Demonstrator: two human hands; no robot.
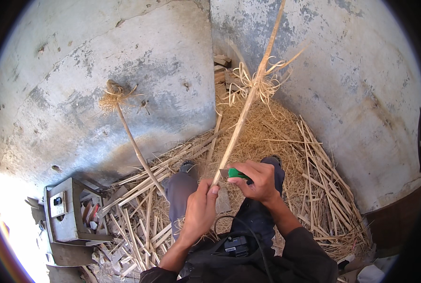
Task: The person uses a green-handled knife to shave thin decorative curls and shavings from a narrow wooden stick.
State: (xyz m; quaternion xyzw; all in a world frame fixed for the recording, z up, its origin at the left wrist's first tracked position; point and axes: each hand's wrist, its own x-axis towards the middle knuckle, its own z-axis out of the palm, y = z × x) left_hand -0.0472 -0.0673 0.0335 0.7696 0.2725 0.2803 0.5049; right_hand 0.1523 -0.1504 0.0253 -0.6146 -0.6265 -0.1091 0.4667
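A long pale bamboo strip (pixel 241 122) slants up and away from me towards the far wall. Near its lower end my left hand (pixel 197 211) is closed around it. My right hand (pixel 259 183) grips a green-handled knife (pixel 237 174), just above the left hand. The knife's short dark blade lies against the strip; how deep it bites cannot be made out. Farther up, thin curled shavings (pixel 266 86) hang from the strip in a loose bunch.
Loose shavings (pixel 262 125) heap up in the corner beyond my feet. Split strips (pixel 330 188) pile along the right wall, others on the left. A stick with a frayed, fibrous top (pixel 134 144) leans at the left wall. An open wooden box (pixel 73 212) stands lower left.
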